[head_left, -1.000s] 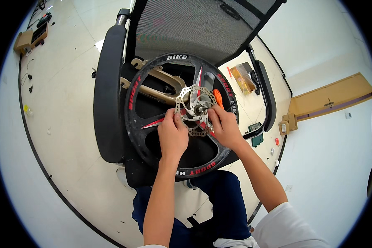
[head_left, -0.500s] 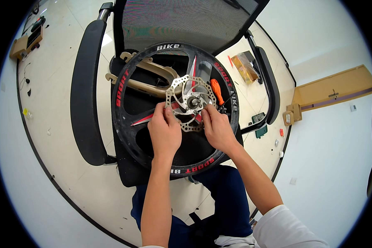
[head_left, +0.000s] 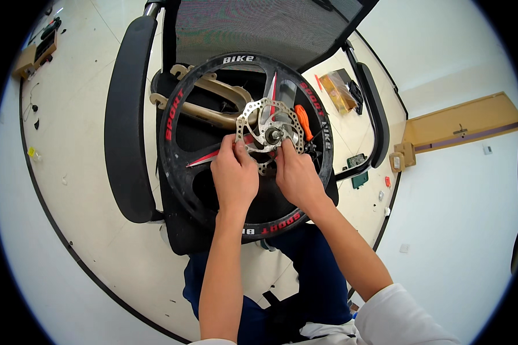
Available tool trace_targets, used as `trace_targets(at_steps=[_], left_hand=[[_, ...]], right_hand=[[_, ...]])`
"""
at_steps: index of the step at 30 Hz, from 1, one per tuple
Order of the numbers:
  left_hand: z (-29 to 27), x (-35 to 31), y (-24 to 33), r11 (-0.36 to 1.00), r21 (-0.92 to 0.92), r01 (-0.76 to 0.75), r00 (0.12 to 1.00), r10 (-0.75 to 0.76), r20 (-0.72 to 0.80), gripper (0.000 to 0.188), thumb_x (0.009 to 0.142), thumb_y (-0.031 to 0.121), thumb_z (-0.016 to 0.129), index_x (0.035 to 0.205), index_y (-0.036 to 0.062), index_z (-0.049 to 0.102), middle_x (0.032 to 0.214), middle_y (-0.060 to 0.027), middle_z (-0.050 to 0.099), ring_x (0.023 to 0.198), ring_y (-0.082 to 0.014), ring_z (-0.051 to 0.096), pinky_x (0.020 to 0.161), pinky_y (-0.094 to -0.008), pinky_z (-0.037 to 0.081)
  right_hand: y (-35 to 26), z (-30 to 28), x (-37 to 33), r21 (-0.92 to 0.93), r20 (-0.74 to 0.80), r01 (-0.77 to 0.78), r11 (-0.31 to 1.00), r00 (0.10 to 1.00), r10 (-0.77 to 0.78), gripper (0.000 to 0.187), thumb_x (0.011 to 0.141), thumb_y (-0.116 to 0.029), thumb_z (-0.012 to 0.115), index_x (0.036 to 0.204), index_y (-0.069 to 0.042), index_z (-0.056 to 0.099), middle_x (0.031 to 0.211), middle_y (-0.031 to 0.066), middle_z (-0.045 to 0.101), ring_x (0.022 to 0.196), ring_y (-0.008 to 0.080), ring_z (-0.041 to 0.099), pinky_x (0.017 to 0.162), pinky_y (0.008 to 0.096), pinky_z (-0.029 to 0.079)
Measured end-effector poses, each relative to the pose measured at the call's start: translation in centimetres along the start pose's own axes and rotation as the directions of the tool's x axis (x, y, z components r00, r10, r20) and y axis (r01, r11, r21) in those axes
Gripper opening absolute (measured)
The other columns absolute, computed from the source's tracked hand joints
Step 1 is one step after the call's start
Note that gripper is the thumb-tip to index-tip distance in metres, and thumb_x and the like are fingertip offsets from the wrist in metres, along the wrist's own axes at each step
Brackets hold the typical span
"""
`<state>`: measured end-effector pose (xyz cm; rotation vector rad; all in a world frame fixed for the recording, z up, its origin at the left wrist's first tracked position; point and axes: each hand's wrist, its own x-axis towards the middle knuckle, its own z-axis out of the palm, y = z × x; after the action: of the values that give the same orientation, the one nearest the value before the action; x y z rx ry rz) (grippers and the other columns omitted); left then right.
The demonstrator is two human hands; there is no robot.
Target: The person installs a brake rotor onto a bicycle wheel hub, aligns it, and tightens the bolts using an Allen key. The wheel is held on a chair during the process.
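Note:
A black bicycle wheel (head_left: 172, 152) with spokes marked in red and white lies flat on the chair seat. At its hub sits a silver brake disc (head_left: 247, 112), drilled with small holes round its rim. My left hand (head_left: 235, 179) pinches the disc's near left edge between thumb and fingers. Close beside the hub axle (head_left: 274, 135), the fingertips of my right hand (head_left: 300, 177) are pressed together over the disc's inner part. Whatever they hold there, if anything, is too small or hidden to name.
Under the wheel's far left side lies a gold metal fork (head_left: 213, 117). An orange-handled tool (head_left: 303, 122) rests inside the rim at right. Chair armrests (head_left: 126, 121) flank the wheel. Cardboard boxes (head_left: 406, 154), a green case (head_left: 358, 179) and a yellow package (head_left: 338, 92) are on the floor.
My right fingers have moved slightly up and in toward the hub. The left hand stays on the disc edge. The whole view has shifted slightly.

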<state>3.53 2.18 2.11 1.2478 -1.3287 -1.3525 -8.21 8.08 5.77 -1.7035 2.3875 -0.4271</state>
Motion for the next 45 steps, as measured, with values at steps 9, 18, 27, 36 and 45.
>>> trace_targets(at_steps=[9,18,27,36,45], left_hand=[[-0.2,0.0,0.6,1.000,0.017,-0.003,1.000,0.003,0.031,0.018,0.100,0.007,0.049,0.107,-0.0050,0.060,0.085,-0.0190,0.068,0.072,-0.0306,0.067,0.069,-0.0376,0.050],[1.3,-0.9,0.2,0.999,0.034,-0.008,1.000,0.009,-0.030,0.015,0.100,0.007,0.049,0.106,-0.0034,0.058,0.083,-0.0181,0.067,0.071,-0.0311,0.063,0.067,-0.0400,0.048],[1.2,-0.5,-0.9,0.998,0.050,-0.044,0.997,0.048,-0.067,0.020,0.102,0.009,0.048,0.110,-0.0042,0.061,0.076,-0.0082,0.064,0.062,-0.0126,0.054,0.060,-0.0299,0.044],[0.4,-0.3,0.3,0.997,0.082,-0.014,1.000,0.015,-0.012,0.021,0.101,0.009,0.050,0.115,-0.0022,0.061,0.083,-0.0182,0.066,0.069,-0.0282,0.065,0.067,-0.0371,0.050],[0.2,-0.3,0.3,0.998,0.069,-0.012,1.000,0.013,-0.020,0.019,0.101,0.009,0.050,0.111,-0.0028,0.060,0.077,-0.0172,0.064,0.066,-0.0283,0.062,0.064,-0.0377,0.048]], right_hand=[[2.0,-1.0,0.4,0.149,0.020,0.148,0.978,0.988,-0.153,0.008,0.101,-0.010,0.052,0.101,-0.003,0.049,0.073,0.0290,0.058,0.070,0.0508,0.058,0.060,0.0573,0.043],[4.1,-2.5,1.6,0.095,0.183,0.210,0.973,0.957,-0.225,0.014,0.100,-0.012,0.054,0.107,-0.003,0.047,0.071,0.0281,0.059,0.068,0.0485,0.060,0.058,0.0563,0.044],[5.9,-3.9,4.3,-0.073,0.389,0.525,0.848,0.798,-0.460,0.023,0.092,-0.012,0.056,0.112,-0.007,0.047,0.066,0.0187,0.063,0.063,0.0411,0.064,0.055,0.0516,0.049],[7.3,-5.4,6.6,-0.148,0.275,0.820,0.553,0.571,-0.773,0.018,0.088,-0.014,0.065,0.103,-0.008,0.055,0.071,0.0074,0.063,0.060,0.0268,0.067,0.050,0.0377,0.050],[5.8,-5.8,5.5,0.281,0.215,0.234,0.931,0.930,-0.299,0.011,0.102,-0.012,0.053,0.100,-0.002,0.057,0.065,0.0210,0.056,0.058,0.0391,0.059,0.054,0.0424,0.044]])
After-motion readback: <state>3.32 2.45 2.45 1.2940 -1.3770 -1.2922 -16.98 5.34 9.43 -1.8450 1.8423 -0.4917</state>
